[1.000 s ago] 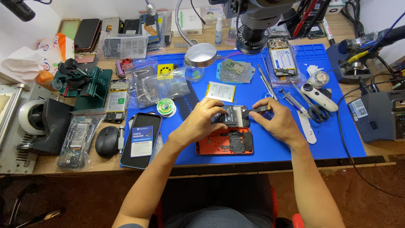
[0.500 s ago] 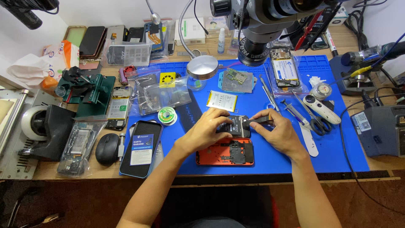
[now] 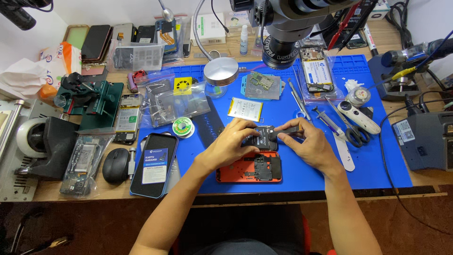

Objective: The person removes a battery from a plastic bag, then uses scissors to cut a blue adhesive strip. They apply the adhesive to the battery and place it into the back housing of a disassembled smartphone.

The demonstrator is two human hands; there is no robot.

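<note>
Both hands meet at the middle of the blue mat [image 3: 377,165]. The left hand [image 3: 234,141] curls over a small dark phone part [image 3: 262,138], fingers pressed together on its near edge; the right hand [image 3: 309,146] pinches a dark strip [image 3: 289,129] at the part's three o'clock side between thumb and forefinger. Just at six o'clock lies the orange phone frame [image 3: 249,167], opened, its insides bare — so the stripping looks well along, reassembly not begun. Scissors [image 3: 351,130] rest toward three o'clock.
</note>
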